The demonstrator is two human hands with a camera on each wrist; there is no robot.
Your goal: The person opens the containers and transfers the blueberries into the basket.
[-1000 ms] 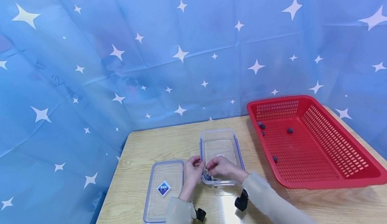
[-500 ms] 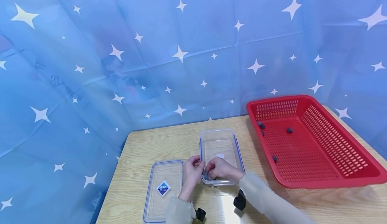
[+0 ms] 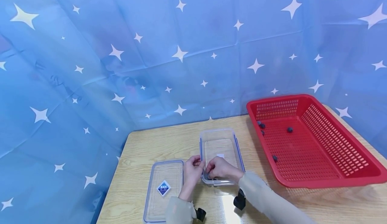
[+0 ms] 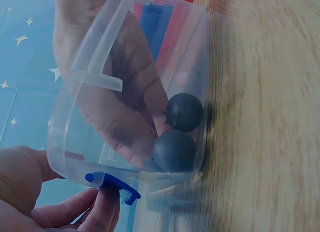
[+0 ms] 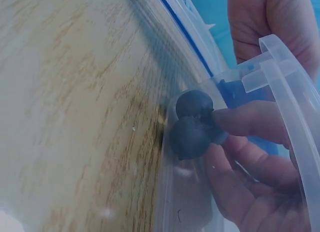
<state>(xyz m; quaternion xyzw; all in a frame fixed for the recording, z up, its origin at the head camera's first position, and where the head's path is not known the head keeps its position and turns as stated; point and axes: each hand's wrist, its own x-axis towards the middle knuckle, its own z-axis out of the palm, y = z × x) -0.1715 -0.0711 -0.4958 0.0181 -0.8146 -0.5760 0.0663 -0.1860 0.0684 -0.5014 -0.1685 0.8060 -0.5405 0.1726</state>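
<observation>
On the wood-grain table (image 3: 145,146), the left hand (image 3: 190,172) pinches a clear box (image 3: 222,146), the right hand (image 3: 222,168) a round, dusky-blue berry (image 5: 217,134).

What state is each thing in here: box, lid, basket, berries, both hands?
Clear box: uncovered, upright on the table
Lid: off the box, lying flat
Red basket: uncovered, berries scattered inside
Box berries: clustered at one end
Left hand: holds the box's edge
Right hand: in the box, pinching a berry

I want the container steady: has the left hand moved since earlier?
No; in the head view, the left hand keeps the same place beside the blue-rimmed lid.
</observation>
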